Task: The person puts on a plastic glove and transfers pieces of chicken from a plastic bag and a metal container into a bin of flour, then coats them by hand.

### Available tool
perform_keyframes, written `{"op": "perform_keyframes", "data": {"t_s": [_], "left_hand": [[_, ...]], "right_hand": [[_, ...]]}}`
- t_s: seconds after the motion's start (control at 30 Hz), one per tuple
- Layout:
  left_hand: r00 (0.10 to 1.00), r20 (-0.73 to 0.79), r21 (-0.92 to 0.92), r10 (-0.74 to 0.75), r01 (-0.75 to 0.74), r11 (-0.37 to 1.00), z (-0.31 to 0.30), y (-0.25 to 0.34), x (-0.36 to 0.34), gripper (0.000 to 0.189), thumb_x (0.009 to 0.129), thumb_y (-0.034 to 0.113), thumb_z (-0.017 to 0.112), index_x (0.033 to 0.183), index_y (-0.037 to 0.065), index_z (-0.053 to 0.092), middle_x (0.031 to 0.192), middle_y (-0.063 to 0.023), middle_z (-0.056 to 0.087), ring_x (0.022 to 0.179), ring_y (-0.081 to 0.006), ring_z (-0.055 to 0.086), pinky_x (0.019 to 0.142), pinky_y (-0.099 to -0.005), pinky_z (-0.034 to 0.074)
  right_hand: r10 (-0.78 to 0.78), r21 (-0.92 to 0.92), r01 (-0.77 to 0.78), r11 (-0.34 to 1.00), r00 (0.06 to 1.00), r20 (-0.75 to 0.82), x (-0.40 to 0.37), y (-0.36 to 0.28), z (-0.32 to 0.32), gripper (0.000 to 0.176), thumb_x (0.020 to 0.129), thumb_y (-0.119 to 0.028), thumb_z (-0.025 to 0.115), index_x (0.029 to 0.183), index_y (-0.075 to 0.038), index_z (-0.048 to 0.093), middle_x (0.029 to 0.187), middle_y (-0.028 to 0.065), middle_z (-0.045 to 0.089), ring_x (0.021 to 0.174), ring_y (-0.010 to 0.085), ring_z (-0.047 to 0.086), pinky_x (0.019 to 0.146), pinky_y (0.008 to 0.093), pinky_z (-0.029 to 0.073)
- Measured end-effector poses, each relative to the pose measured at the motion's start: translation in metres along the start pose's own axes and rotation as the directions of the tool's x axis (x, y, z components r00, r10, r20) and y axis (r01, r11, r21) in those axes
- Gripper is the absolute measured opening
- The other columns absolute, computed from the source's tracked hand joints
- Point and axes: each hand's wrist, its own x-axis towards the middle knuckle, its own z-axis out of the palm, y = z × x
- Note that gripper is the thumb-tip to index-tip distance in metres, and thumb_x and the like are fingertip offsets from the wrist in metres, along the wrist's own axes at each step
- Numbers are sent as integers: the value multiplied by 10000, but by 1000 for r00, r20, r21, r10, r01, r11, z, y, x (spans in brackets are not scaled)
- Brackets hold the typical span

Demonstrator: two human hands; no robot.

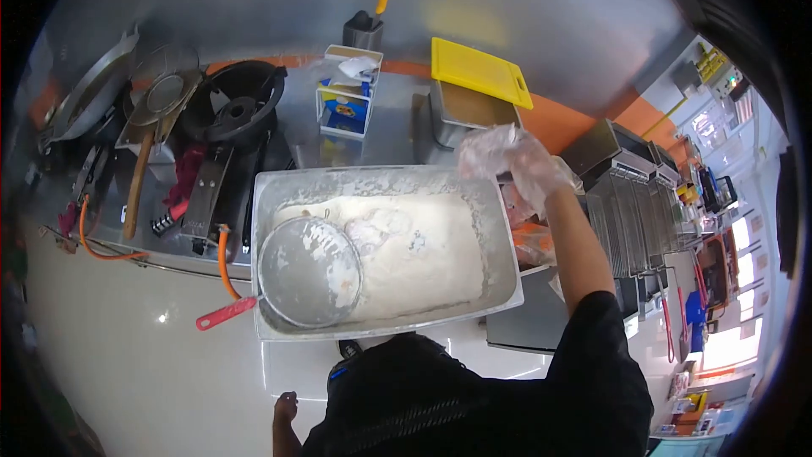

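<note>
One wooden-handled strainer (147, 161) lies at far left, well ahead of a kitchen worker's left hand (288, 407), which hangs bare and low; whether it grasps anything cannot be told. Directly ahead of that hand, a red-handled sieve (309, 275), its mesh patched with white, rests at the left end of a metal tray (503, 258), handle jutting past the rim. The tray, bedded with white powder (431, 254), spans the space between the two hands. Beyond the right hand (531, 161), a yellow cutting board (482, 73) lies across a steel container (474, 106). Sheathed in clear plastic, the right hand is raised at the tray's far right corner, its grip unclear. Plastic-wrapped reddish goods (533, 243) lie just below it; wire baskets (622, 220) stand to its right.
</note>
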Motion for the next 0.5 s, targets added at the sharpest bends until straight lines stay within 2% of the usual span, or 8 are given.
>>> {"op": "perform_keyframes", "data": {"t_s": [0.07,0.1,0.13,0.23,0.37,0.43,0.47,0.5], "left_hand": [[976,65,-3,-206,207,978,-5,53,-17,224,827,136,511,1037,72,555,984,-172,607,790,-277,626,679,-370,526],[992,24,107,121,-123,987,5,32,-8,290,879,254,495,1081,53,549,943,-148,634,774,-221,628,632,-329,516],[955,69,-332,-289,296,896,7,69,-12,385,900,352,482,1141,55,526,979,-134,637,785,-199,624,607,-328,500],[979,46,-539,-199,192,820,-11,240,-55,443,915,393,451,1196,52,487,1079,-147,604,899,-234,607,707,-341,478],[998,-9,-789,59,-44,613,-4,376,-72,496,932,422,401,1230,28,442,1134,-160,573,996,-262,577,801,-380,454],[986,-65,-942,156,-112,315,4,415,-74,489,934,411,392,1240,31,422,1181,-176,537,973,-294,583,794,-414,466],[987,-67,-941,146,-112,321,10,420,-78,489,934,411,392,1240,31,422,1181,-176,537,973,-294,583,794,-414,466],[990,-111,-917,91,-138,374,15,426,-79,486,931,405,395,1238,30,420,1178,-182,531,957,-317,585,791,-430,472]], "right_hand": [[-15,116,4,993,996,93,30,1,-30,325,741,-94,614,1051,5,602,1007,124,644,908,200,604,804,282,470],[-215,-407,203,891,976,16,48,15,-49,309,744,-96,612,1038,-2,609,1003,123,643,906,194,607,807,284,472],[-417,-819,272,505,908,44,66,29,-67,292,747,-98,610,1025,-8,615,1000,121,642,903,187,610,809,286,473],[-324,-990,36,137,946,-10,125,62,-102,263,774,-125,612,1007,-3,616,946,111,647,847,190,626,773,306,490],[-163,-299,115,947,976,-142,196,128,-121,225,790,-133,562,983,-37,626,973,120,646,827,236,636,727,331,506],[35,417,8,909,995,-97,219,147,-123,210,801,-138,530,966,-59,632,990,127,646,814,267,642,695,348,517],[41,425,2,905,995,-91,227,153,-124,210,801,-138,530,966,-59,632,990,127,646,814,267,642,695,348,517],[-167,-307,159,938,986,0,236,157,-128,192,797,-134,542,946,-59,636,946,120,651,812,268,641,675,352,520]]}}
